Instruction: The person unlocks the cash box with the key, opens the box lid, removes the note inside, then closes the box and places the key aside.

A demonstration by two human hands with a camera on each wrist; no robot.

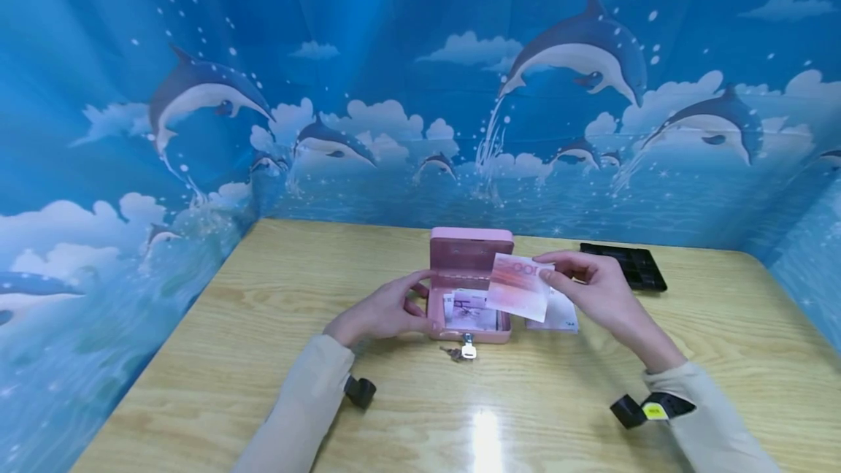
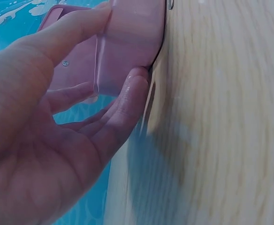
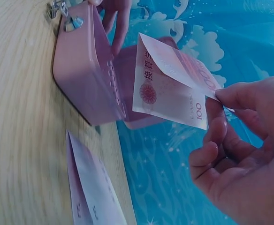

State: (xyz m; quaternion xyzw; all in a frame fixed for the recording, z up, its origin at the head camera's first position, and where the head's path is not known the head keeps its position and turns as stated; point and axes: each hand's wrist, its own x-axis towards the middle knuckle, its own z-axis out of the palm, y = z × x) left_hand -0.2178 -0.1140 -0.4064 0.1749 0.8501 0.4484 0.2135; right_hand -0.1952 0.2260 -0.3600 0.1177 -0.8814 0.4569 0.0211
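A pink cash box point(image 1: 471, 233) stands on the table, its lid raised. Purple-toned banknotes point(image 1: 474, 310) lie inside it. My left hand point(image 1: 384, 306) holds the box's left side; in the left wrist view its thumb and fingers span the pink wall point(image 2: 132, 42). My right hand point(image 1: 599, 289) pinches a folded red 100 banknote point(image 1: 519, 285) between thumb and fingers, over the box's right edge. The right wrist view shows this note point(image 3: 167, 93) partly unfolded, apart from the box. Another folded banknote point(image 1: 561, 314) rests on the table beside the box, below my right hand.
Small keys point(image 1: 468, 350) hang at the lock on the box's front. A flat black tray-like object point(image 1: 631, 267) lies at the back right of the wooden table point(image 1: 315, 261). Behind the table hangs a blue curtain point(image 1: 394, 35) printed with dolphins.
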